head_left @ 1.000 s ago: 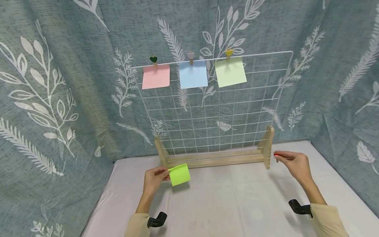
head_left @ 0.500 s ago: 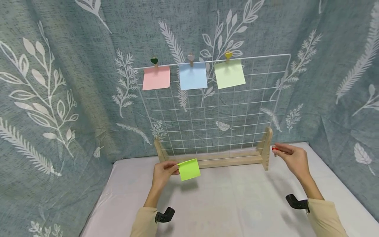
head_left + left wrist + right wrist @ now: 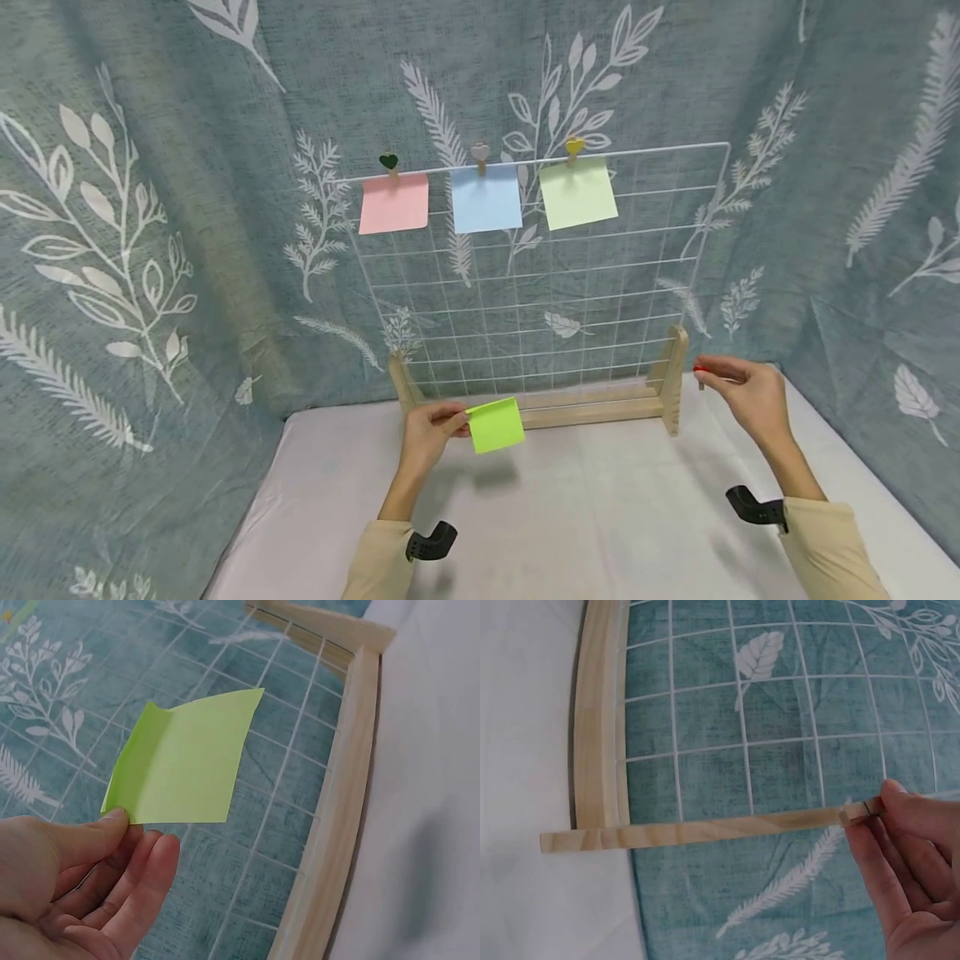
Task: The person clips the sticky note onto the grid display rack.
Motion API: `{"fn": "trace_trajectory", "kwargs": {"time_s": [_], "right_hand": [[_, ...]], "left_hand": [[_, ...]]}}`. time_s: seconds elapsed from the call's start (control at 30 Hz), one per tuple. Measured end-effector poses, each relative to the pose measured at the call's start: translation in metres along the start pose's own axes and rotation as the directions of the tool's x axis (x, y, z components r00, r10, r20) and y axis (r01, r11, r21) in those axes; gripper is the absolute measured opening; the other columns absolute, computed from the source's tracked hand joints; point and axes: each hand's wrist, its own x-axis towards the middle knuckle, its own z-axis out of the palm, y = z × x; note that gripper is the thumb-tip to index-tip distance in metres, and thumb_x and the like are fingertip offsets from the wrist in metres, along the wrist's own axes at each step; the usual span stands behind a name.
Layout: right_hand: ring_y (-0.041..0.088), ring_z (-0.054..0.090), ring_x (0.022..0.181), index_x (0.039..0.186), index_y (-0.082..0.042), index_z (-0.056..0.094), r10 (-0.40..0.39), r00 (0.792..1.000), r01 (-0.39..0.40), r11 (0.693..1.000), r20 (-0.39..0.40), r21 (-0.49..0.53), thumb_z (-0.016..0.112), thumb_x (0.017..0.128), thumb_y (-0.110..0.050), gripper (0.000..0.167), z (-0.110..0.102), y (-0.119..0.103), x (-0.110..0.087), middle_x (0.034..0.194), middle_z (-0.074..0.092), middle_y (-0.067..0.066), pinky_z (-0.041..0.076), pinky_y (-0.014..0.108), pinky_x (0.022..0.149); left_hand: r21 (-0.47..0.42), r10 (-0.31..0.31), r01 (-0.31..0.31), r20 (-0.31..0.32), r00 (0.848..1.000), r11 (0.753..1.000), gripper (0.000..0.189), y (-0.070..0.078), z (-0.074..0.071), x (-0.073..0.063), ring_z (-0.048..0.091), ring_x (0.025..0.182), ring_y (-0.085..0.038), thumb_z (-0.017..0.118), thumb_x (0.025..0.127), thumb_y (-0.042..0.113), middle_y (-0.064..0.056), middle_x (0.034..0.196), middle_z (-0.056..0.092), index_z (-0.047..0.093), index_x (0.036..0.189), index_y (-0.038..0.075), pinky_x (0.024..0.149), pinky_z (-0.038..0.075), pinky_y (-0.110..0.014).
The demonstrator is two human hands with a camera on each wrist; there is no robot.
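My left hand (image 3: 431, 432) pinches a bright yellow-green sticky note (image 3: 497, 426) by its left edge, above the table in front of the grid rack. In the left wrist view the note (image 3: 191, 761) shows a fold along the edge near the thumb. Beyond the rack's right foot, my right hand (image 3: 752, 397) pinches a small wooden clothespin (image 3: 861, 812) with a red top (image 3: 701, 368). On the white wire grid (image 3: 517, 292) hang a pink note (image 3: 394, 204), a blue note (image 3: 486, 200) and a pale green note (image 3: 578, 194), each under a heart-topped clothespin.
The grid stands in a wooden base (image 3: 592, 412) with upright feet, the right foot (image 3: 675, 379) close to my right hand. A white cloth covers the table (image 3: 570, 517). Patterned blue-green curtains (image 3: 150, 250) enclose the back and sides.
My left hand has moved right and slightly up with the yellow-green note. The right hand has risen a little with its clothespin. The head view has tilted slightly upward.
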Motion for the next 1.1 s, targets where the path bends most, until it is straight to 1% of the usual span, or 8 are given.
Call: {"fn": "trace_trajectory", "kwargs": {"time_s": [0.23, 0.37, 0.4, 0.53, 0.7, 0.83, 1.0, 1.1], "right_hand": [[-0.018, 0.056, 0.079, 0.112, 0.001, 0.072, -0.021, 1.0, 0.021, 1.0, 0.02, -0.015, 0.07, 0.092, -0.016, 0.026, -0.002, -0.006, 0.003, 0.103, 0.071, 0.021, 0.046, 0.002, 0.07], [-0.02, 0.052, 0.08, 0.112, 0.001, 0.073, -0.011, 0.999, 0.012, 0.999, 0.041, -0.039, 0.069, 0.093, -0.018, 0.026, -0.004, -0.009, 0.008, 0.103, 0.072, 0.021, 0.045, 0.002, 0.071], [-0.021, 0.051, 0.081, 0.112, 0.001, 0.073, -0.004, 0.999, 0.006, 0.999, 0.048, -0.046, 0.069, 0.094, -0.019, 0.027, -0.004, -0.009, 0.009, 0.103, 0.072, 0.02, 0.048, 0.006, 0.072], [-0.021, 0.05, 0.081, 0.112, 0.0, 0.073, 0.026, 0.998, -0.022, 0.998, 0.066, -0.051, 0.068, 0.094, -0.022, 0.029, -0.005, -0.01, 0.013, 0.105, 0.072, 0.02, 0.05, 0.01, 0.073], [-0.019, 0.051, 0.081, 0.112, -0.001, 0.073, 0.057, 0.995, -0.053, 0.997, 0.085, -0.052, 0.068, 0.094, -0.024, 0.029, -0.009, -0.015, 0.018, 0.105, 0.072, 0.019, 0.05, 0.012, 0.074], [-0.019, 0.049, 0.08, 0.11, -0.001, 0.074, 0.045, 0.994, -0.038, 0.997, 0.1, -0.073, 0.069, 0.094, -0.022, 0.027, -0.011, -0.02, 0.021, 0.105, 0.072, 0.02, 0.054, 0.02, 0.073], [-0.02, 0.048, 0.079, 0.11, -0.001, 0.074, 0.018, 0.996, -0.013, 0.998, 0.083, -0.067, 0.069, 0.093, -0.022, 0.027, -0.011, -0.028, 0.026, 0.106, 0.071, 0.021, 0.053, 0.017, 0.071], [-0.021, 0.049, 0.079, 0.111, -0.001, 0.074, 0.005, 0.997, 0.0, 0.998, 0.079, -0.063, 0.069, 0.093, -0.021, 0.027, -0.01, -0.031, 0.029, 0.107, 0.071, 0.021, 0.053, 0.018, 0.073]], "left_hand": [[0.039, 0.041, -0.041, 0.013, 0.999, 0.998, 0.011, 0.013, 0.008, 0.006, 0.07, 0.073, -0.032, 0.069, 0.087, -0.007, -0.023, 0.087, 0.07, 0.07, 0.097, -0.012, 0.068, 0.063, -0.035], [0.037, 0.05, -0.05, 0.021, 0.999, 0.998, 0.012, 0.023, 0.014, 0.009, 0.071, 0.072, -0.029, 0.069, 0.088, -0.005, -0.023, 0.089, 0.07, 0.07, 0.098, -0.012, 0.068, 0.063, -0.033], [0.037, 0.051, -0.051, 0.02, 0.999, 0.998, 0.012, 0.025, 0.015, 0.009, 0.071, 0.071, -0.028, 0.069, 0.088, -0.005, -0.023, 0.089, 0.07, 0.07, 0.098, -0.012, 0.068, 0.063, -0.033], [0.031, 0.05, -0.051, 0.027, 0.998, 0.998, 0.013, 0.032, 0.021, 0.011, 0.071, 0.072, -0.027, 0.07, 0.088, -0.002, -0.021, 0.089, 0.071, 0.071, 0.099, -0.01, 0.069, 0.063, -0.031], [0.012, 0.078, -0.079, 0.038, 0.996, 0.997, 0.011, 0.042, 0.03, 0.015, 0.07, 0.072, -0.029, 0.07, 0.088, -0.004, -0.021, 0.087, 0.07, 0.071, 0.096, -0.01, 0.07, 0.063, -0.039], [0.007, 0.112, -0.113, 0.06, 0.992, 0.994, 0.01, 0.051, 0.039, 0.017, 0.07, 0.071, -0.026, 0.069, 0.088, -0.004, -0.021, 0.086, 0.07, 0.071, 0.096, -0.01, 0.071, 0.063, -0.04], [0.002, 0.149, -0.15, 0.068, 0.987, 0.989, 0.009, 0.06, 0.052, 0.02, 0.07, 0.071, -0.026, 0.069, 0.088, -0.003, -0.02, 0.088, 0.07, 0.072, 0.095, -0.009, 0.068, 0.063, -0.031], [-0.013, 0.153, -0.152, 0.085, 0.985, 0.988, 0.01, 0.063, 0.06, 0.022, 0.07, 0.073, -0.029, 0.069, 0.088, -0.004, -0.022, 0.089, 0.07, 0.071, 0.095, -0.01, 0.071, 0.063, -0.034]]}}
